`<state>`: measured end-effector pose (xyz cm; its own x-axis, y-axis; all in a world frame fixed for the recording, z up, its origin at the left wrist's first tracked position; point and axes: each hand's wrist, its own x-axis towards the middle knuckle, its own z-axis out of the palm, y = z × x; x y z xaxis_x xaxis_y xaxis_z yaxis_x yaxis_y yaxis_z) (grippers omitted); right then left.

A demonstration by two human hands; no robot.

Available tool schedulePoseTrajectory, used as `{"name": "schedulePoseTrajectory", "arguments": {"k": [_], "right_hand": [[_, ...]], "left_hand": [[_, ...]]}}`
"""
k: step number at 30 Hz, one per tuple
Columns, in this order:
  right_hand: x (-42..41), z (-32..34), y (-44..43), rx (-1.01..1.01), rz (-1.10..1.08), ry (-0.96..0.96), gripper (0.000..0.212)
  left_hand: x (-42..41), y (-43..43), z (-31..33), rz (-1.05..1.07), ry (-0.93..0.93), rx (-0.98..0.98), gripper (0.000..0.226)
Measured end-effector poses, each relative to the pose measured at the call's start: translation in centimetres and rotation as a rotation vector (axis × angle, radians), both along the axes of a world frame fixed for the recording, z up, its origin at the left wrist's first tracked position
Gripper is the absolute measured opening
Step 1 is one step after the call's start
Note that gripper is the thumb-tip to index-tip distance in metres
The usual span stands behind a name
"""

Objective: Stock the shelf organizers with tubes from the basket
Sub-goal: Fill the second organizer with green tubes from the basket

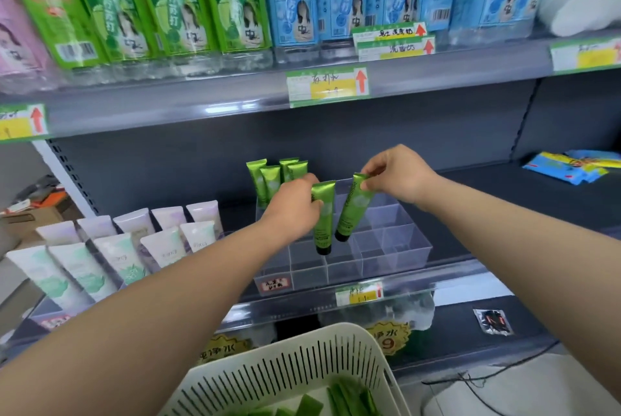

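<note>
A clear plastic organizer [396,247] with several compartments sits on the middle shelf. Several green tubes [268,180] stand in its back left slots. My left hand [295,204] grips one green tube [323,224], cap down, over the organizer's middle. My right hand [393,177] pinches the crimped top of a second green tube [353,214], which hangs tilted just right of the first. A white slotted basket [285,372] at the bottom holds more green tubes [349,399].
White and pale green tubes [117,247] fill an organizer at the left. Bottles with green and blue labels [235,5] line the upper shelf. Blue packets [571,167] lie at the right of the middle shelf. A small dark sachet [492,321] lies on the lower shelf.
</note>
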<state>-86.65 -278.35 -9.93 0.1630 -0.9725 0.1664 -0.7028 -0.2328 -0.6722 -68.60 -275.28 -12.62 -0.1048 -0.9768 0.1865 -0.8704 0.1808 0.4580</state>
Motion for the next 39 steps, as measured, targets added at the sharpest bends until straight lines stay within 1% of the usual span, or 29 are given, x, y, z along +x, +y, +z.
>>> {"name": "schedulePoseTrajectory", "arguments": {"k": [4,7,11,19,22,26,28,32,39], "right_hand": [[0.3,-0.8,-2.4,-0.042,-0.011,-0.003,0.013],[0.7,-1.6,-4.3,-0.075,-0.013,-0.032,0.011],[1.2,-2.2,-6.8,-0.112,-0.024,-0.043,0.012],[1.3,-2.0,-10.8,-0.197,-0.029,-0.076,0.009],[1.6,-2.1,-12.0,-0.212,-0.021,-0.051,0.011],[2.3,-2.7,-13.5,-0.233,0.006,-0.021,0.013],[2.8,-3.2,-14.2,-0.237,0.022,0.02,0.015],[3.7,-3.8,-15.3,-0.256,0.053,0.04,0.016],[5.1,-5.5,-16.1,-0.212,0.09,0.07,0.019]], "left_hand": [[-0.1,-2.9,-0.2,0.034,0.005,0.004,0.032],[-0.1,-5.2,-0.2,0.066,0.012,-0.003,0.034],[-0.1,-8.0,-0.2,0.062,-0.038,-0.039,0.028],[0.2,-12.8,0.6,0.073,-0.056,-0.129,0.033],[0.5,-14.4,1.0,0.07,-0.043,-0.146,0.036],[0.8,-16.3,0.4,0.06,-0.076,-0.172,0.026],[1.0,-17.0,-0.2,0.055,-0.094,-0.171,0.024],[1.2,-18.0,-1.5,0.028,-0.093,-0.157,0.019],[1.2,-19.4,-2.2,-0.009,-0.096,-0.151,0.018]]}}
